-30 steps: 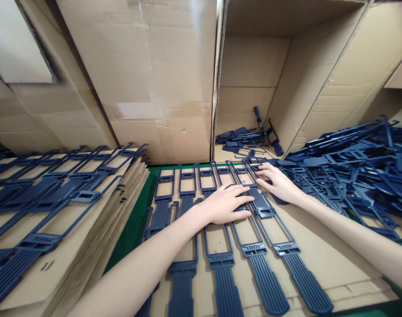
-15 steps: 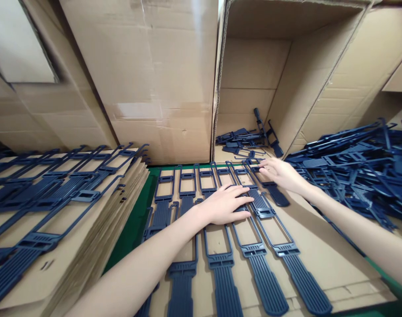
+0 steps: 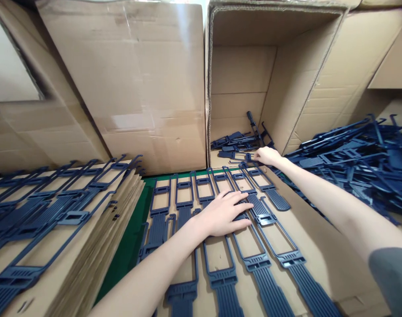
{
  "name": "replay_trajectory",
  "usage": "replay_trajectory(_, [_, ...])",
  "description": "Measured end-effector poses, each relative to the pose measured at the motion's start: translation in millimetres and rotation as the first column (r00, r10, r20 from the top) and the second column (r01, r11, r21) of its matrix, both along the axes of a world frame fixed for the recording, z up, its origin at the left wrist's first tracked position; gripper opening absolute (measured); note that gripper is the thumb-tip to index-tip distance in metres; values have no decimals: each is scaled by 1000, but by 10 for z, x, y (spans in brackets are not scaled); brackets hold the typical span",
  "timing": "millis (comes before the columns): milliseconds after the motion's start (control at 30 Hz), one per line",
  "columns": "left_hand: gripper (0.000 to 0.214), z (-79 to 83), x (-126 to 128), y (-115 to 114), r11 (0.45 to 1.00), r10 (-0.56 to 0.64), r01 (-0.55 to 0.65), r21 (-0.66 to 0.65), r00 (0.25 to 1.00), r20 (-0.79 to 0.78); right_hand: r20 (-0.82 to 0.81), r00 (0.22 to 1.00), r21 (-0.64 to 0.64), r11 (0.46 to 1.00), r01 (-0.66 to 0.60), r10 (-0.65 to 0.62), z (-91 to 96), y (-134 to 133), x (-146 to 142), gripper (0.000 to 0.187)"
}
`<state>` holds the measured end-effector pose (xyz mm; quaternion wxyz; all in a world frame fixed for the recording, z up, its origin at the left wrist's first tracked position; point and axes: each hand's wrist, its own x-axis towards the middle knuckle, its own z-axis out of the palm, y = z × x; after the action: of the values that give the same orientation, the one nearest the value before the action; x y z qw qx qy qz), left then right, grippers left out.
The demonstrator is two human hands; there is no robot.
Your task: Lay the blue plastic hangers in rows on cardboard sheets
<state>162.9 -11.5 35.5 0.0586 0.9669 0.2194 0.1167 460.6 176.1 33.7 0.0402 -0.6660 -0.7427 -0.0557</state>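
Note:
Rows of flat dark-blue plastic parts (image 3: 260, 259) with ribbed handles and open rectangular frames lie on a cardboard sheet (image 3: 316, 246) in front of me. My left hand (image 3: 222, 213) rests palm down on the middle of these rows, fingers spread flat. My right hand (image 3: 267, 155) is stretched far forward to the mouth of an open cardboard box (image 3: 243, 79) lying on its side, fingers curled at a blue part (image 3: 243, 156) on the box floor. More blue parts (image 3: 237, 141) lie inside that box.
A loose heap of blue parts (image 3: 356, 158) fills the right side. At left, a stack of cardboard sheets (image 3: 88, 246) carries another layer of arranged parts (image 3: 55, 202). Closed cartons (image 3: 128, 83) stand behind. A green table surface (image 3: 128, 237) shows between the stacks.
My right hand has moved forward from the top of the arranged rows to the mouth of the open box. The left hand stayed in place. The view shifted slightly forward.

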Motion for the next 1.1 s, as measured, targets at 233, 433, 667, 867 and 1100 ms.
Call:
replay_trajectory(233, [47,25,11,-2,1000,1,-1,3,1000,-16,2,998,-93,994,-60,61,25,140,-31,18])
replay_trajectory(433, [48,29,9,-13,1000,7,-6,10,1000,-22,31,992,-87,989,-118,121,-64,149,-75,26])
replay_trajectory(667, [48,16,4,-9,1000,11,-11,0,1000,-18,30,991,-7,992,-128,128,-82,86,-34,17])
replay_trajectory(867, [47,22,7,-6,1000,1,-1,2,1000,-9,-26,999,223,974,-26,33,46,-45,-59,23])
replay_trajectory(1100, [47,35,7,-5,1000,-2,2,11,1000,-13,-189,980,589,806,58,67,498,-365,-162,35])
